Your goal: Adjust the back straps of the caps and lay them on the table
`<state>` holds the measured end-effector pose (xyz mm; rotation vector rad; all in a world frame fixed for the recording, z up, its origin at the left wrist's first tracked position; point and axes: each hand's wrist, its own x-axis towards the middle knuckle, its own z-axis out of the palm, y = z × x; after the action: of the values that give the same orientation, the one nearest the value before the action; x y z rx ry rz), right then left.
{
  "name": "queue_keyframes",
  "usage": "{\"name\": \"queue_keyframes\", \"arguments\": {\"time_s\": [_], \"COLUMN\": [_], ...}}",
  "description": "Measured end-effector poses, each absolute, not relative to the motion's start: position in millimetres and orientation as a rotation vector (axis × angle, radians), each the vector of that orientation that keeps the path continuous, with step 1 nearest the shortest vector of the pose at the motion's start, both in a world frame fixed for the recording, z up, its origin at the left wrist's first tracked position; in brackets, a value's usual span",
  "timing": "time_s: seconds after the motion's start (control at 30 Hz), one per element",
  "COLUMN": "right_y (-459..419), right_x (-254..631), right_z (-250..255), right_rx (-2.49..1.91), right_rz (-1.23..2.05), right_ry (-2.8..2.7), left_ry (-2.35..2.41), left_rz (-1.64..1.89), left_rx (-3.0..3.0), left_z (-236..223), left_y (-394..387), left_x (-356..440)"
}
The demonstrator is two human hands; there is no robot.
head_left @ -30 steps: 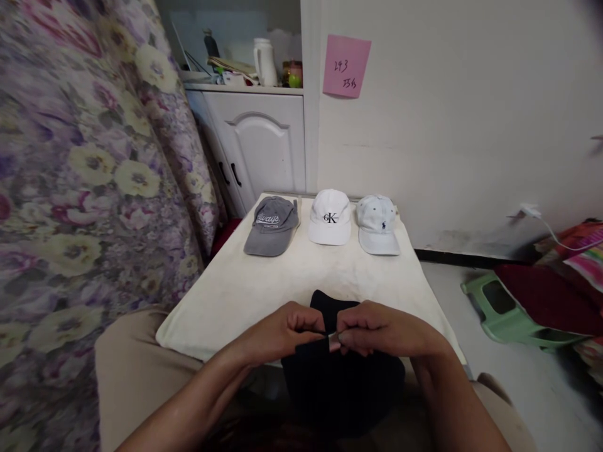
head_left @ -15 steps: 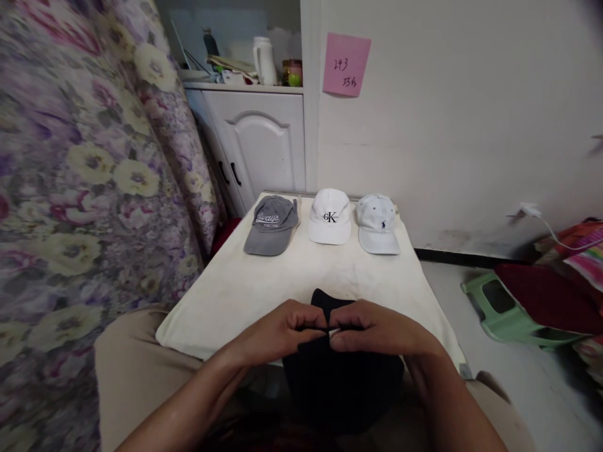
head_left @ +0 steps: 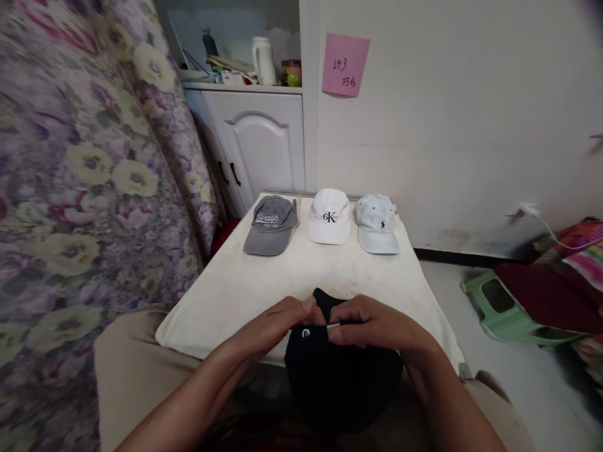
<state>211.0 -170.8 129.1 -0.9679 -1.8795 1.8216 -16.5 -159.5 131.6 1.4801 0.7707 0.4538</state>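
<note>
By the table (head_left: 226, 295), hands (head_left: 282, 320) (head_left: 379, 323) hold a black cap (head_left: 343, 383), brim (head_left: 324, 300) and length seemingly forward.

Floral curtain (head_left: 94, 207) at nine o'clock; white panelled cabinet (head_left: 259, 141) at eleven; scuffed wall (head_left: 447, 125), two; green plastic stool (head_left: 500, 324), four.

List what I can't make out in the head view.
Head view:
- Pale piece: mostly covered by the right hand.
- Left hand: some fingers hidden behind the black cap.
- Gray cap: small lower lettering too tiny to read.
- Curtain: cut off by the left edge.
</note>
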Motion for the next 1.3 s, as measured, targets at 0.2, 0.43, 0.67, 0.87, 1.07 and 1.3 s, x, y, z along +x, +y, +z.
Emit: {"name": "queue_keyframes", "arguments": {"time_s": [0.2,0.43,0.67,0.87,1.07,1.3], "right_y": [-169.6,-167.1,-167.2,-174.9,-182.8,-190.0], "right_x": [211.4,209.2,214.3,203.8,193.3,180.0], "right_z": [129.1,125.6,118.7,108.5,109.5,117.4], "right_rx": [-1.013,-0.986,-0.775,-0.690,-0.587,-0.592], "right_rz": [1.792,1.682,1.866,1.870,1.905,1.815], "right_ry": [-1.906,-1.977,-1.770,-1.492,-1.345,-1.206], "left_ry": [0.807,0.796,0.750,0.756,0.749,0.655], "left_rz": [0.479,0.365,0.370,0.398,0.472,0.507], "left_rx": [1.480,1.536,1.466,1.366,1.237,1.073], "left_z": [130.1,123.1,128.9,133.3,141.6,138.6], "left_y": [-160.7,-160.4,-154.3,-156.7,-160.4,-160.7], "left_x": [-15.1,-15.9,-31.8,-47.0,-61.5,-79.1]}}
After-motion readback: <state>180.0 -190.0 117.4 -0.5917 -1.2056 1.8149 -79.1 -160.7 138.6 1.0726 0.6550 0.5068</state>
